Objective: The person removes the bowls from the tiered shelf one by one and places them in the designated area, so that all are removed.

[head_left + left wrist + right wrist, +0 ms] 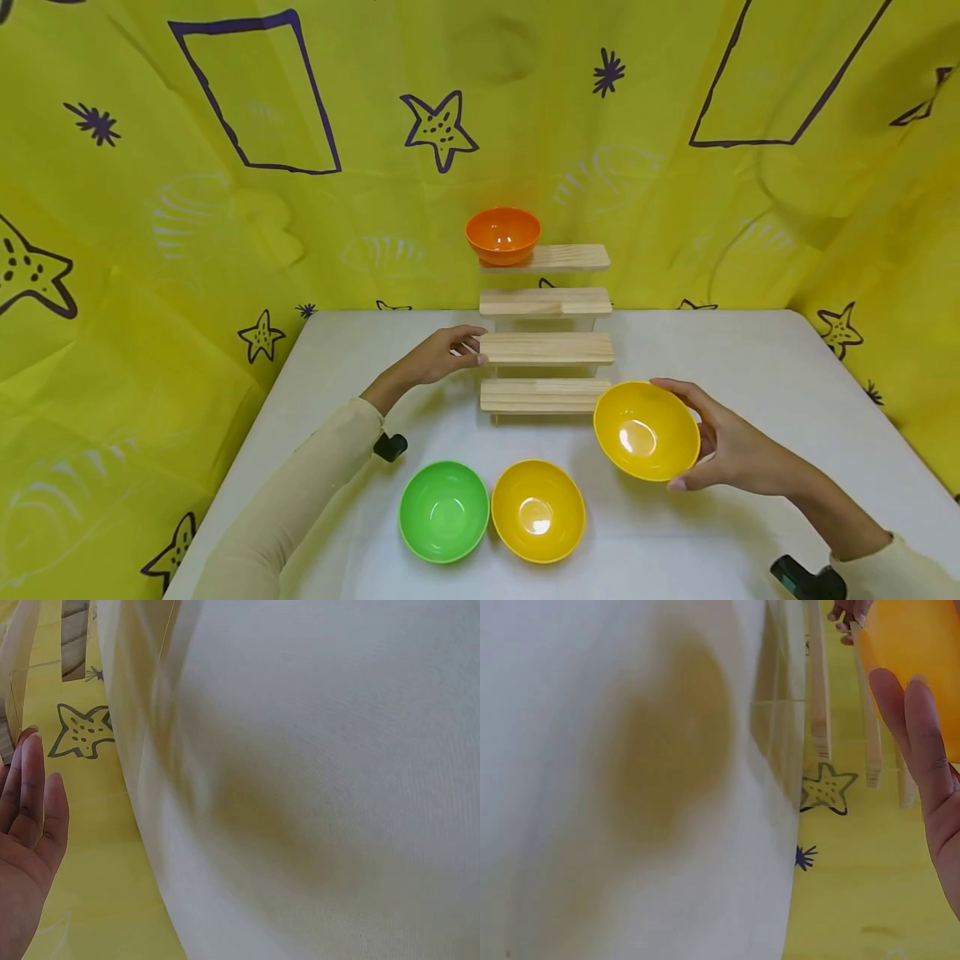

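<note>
My right hand (738, 446) grips a yellow bowl (647, 432) by its right side, thumb low and fingers at the upper rim. The bowl is tilted, held above the table beside the lowest step of a wooden step stand (546, 348); in the right wrist view the fingers lie along the outside of the bowl (915, 660). At the stand's left end, my left hand (442, 356) holds the edge of the second step up between thumb and fingers. An orange bowl (502, 236) sits on the left part of the top step.
A green bowl (444, 512) and another yellow bowl (537, 511) stand side by side, upright, on the white table (360, 533) in front of the stand. A yellow patterned cloth (525, 125) hangs behind the table and along both sides.
</note>
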A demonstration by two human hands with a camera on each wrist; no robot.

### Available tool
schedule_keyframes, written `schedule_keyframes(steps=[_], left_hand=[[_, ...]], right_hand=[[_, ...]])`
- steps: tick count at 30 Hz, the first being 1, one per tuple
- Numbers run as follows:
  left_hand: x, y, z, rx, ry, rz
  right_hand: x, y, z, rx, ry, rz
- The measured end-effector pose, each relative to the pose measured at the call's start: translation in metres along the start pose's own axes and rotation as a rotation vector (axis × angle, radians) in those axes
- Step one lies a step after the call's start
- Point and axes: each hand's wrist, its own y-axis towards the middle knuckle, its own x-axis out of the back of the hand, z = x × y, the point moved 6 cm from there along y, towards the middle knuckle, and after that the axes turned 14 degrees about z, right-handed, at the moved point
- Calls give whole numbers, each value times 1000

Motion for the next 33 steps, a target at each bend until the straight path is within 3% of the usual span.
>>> schedule_keyframes(steps=[12, 19, 25, 33], left_hand=[[0, 0, 0, -5, -8, 5], [0, 1, 0, -10, -12, 7], [-1, -1, -2, -13, -7, 7], [0, 0, -2, -12, -1, 3]], right_hand=[[-22, -3, -10, 33, 163, 117], [-31, -7, -17, 31, 153, 136], [-40, -10, -28, -12, 185, 161], [-50, -11, -38, -93, 139, 162]])
